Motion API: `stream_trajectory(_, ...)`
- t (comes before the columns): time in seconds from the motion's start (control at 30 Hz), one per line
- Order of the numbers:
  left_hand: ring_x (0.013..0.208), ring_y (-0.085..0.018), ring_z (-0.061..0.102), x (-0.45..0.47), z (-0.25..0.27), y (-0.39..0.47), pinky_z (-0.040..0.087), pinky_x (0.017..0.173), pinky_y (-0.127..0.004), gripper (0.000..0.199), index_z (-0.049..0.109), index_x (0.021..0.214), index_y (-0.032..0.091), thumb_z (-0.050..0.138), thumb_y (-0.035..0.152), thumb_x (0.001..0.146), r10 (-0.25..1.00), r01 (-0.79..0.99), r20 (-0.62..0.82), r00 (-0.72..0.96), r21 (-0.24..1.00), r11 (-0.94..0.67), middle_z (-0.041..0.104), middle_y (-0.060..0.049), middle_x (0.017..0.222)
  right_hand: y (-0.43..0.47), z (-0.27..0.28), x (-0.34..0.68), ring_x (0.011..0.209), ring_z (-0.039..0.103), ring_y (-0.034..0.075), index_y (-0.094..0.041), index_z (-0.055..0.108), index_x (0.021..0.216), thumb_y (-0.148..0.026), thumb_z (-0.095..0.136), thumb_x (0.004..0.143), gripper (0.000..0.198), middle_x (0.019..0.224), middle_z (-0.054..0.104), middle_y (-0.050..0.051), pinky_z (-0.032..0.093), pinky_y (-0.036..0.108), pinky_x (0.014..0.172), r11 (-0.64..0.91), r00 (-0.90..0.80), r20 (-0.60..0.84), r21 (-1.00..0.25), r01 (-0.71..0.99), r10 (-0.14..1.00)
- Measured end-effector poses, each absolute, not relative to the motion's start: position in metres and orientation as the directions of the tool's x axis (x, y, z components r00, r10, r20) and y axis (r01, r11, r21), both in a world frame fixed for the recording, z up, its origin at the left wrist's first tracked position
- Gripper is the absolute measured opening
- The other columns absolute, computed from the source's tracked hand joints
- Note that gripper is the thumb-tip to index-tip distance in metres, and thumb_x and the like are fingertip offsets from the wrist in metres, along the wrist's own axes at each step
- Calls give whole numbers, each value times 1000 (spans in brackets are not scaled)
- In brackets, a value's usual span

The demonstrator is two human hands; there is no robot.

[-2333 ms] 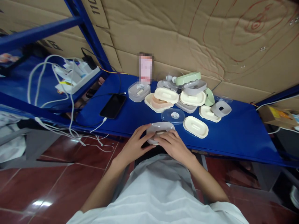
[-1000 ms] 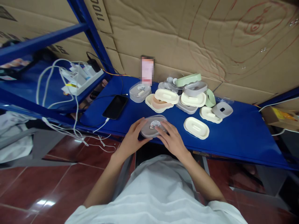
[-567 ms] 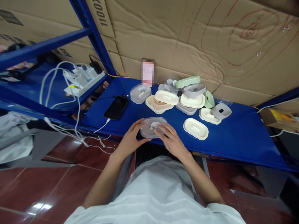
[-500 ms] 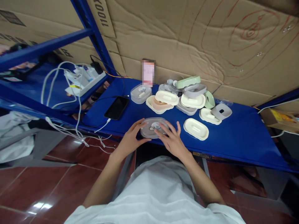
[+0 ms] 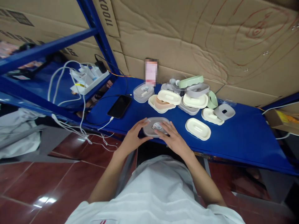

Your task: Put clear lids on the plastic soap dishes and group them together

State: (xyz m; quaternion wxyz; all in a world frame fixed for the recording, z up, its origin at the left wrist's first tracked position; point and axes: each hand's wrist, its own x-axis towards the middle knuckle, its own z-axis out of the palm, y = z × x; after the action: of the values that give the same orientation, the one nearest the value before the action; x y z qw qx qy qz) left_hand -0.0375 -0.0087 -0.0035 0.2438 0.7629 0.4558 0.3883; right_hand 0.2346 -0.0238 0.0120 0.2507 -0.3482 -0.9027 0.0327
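Lying between fingers [image 5: 139, 124], lidded box [image 5: 150, 127]

Cardboard wall [image 5: 151, 34] — creased (red-lined), blue table [image 5: 245, 140], glossy red-tiled floor [image 5: 21, 183]

We have the box [image 5: 151, 123] at the table's [image 5: 247, 141] front edge, between our left hand [image 5: 132, 139] and our right hand [image 5: 175, 139]. Behind it stands the pile [image 5: 195, 100], with a second box [image 5: 143, 94] left of that. The phone [image 5: 119, 106] lies in front of the second box and to its left. A lone tray [image 5: 198, 128] lies right of our right hand. Behind the table we face cardboard [image 5: 168, 34].
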Motion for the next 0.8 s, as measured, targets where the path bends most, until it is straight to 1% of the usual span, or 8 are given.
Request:
stream_trajectory(0.13, 149, -31, 56, -36, 1, -9, 47, 125, -55, 70, 55, 149, 29, 80, 58, 91, 899, 527, 328, 289, 730, -436, 58, -12, 159, -20, 23, 233, 162, 37, 27, -31, 49, 162, -20, 53, 111, 53, 163, 54, 13, 31, 61, 133, 715, -604, 389, -292, 635, 695)
stream_trajectory(0.23, 149, -32, 55, -34, 5, -9, 46, 124, -55, 73, 53, 151, 29, 81, 57, 90, 902, 536, 304, 307, 728, -428, 56, -13, 160, -20, 27, 231, 163, 36, 27, -31, 53, 159, -23, 51, 112, 48, 164, 54, 12, 32, 60, 133, 706, -604, 372, -291, 645, 705)
stream_trajectory(0.33, 147, -32, 57, -32, 5, -11, 48, 123, -55, 67, 53, 148, 28, 79, 55, 92, 893, 534, 332, 305, 716, -449, 58, -13, 157, -21, 26, 231, 166, 28, 29, -28, 53, 160, -25, 50, 112, 49, 169, 47, 14, 32, 61, 132, 703, -601, 376, -261, 662, 706)
stream_trajectory(0.43, 143, -32, 60, -37, 1, -9, 49, 121, -55, 62, 54, 145, 27, 78, 51, 93, 890, 587, 390, 235, 673, -450, 61, -13, 151, -22, 23, 233, 167, 21, 33, -27, 43, 167, -31, 53, 111, 57, 175, 37, 15, 30, 66, 131, 656, -549, 387, -243, 715, 741)
stream_trajectory(0.53, 145, -35, 57, -47, -1, -2, 48, 121, -57, 64, 52, 145, 23, 79, 47, 92, 882, 694, 460, 102, 602, -395, 57, -17, 151, -21, 21, 235, 166, 26, 33, -27, 37, 169, -33, 51, 111, 60, 176, 35, 16, 31, 65, 131, 590, -477, 384, -273, 760, 791)
stream_trajectory(0.67, 154, -43, 42, -53, 7, 6, 41, 123, -62, 66, 51, 149, 16, 77, 40, 93, 813, 825, 581, -44, 480, -298, 41, -26, 162, -21, 19, 233, 164, 31, 34, -24, 48, 163, -35, 48, 112, 52, 174, 37, 18, 34, 64, 129, 523, -414, 355, -307, 795, 838)
stream_trajectory(0.73, 156, -45, 39, -44, 15, 7, 38, 124, -64, 61, 52, 151, 17, 73, 35, 96, 778, 857, 627, -47, 426, -291, 39, -26, 165, -23, 17, 232, 162, 34, 35, -23, 53, 159, -34, 48, 112, 48, 172, 40, 18, 36, 63, 127, 518, -402, 366, -313, 796, 839)
stream_trajectory(0.8, 154, -42, 44, -28, 23, 11, 38, 123, -62, 53, 54, 150, 20, 67, 32, 100, 771, 852, 635, 38, 382, -357, 45, -22, 163, -24, 18, 234, 158, 40, 32, -25, 58, 154, -31, 48, 112, 44, 168, 47, 15, 39, 60, 126, 537, -390, 420, -325, 778, 819)
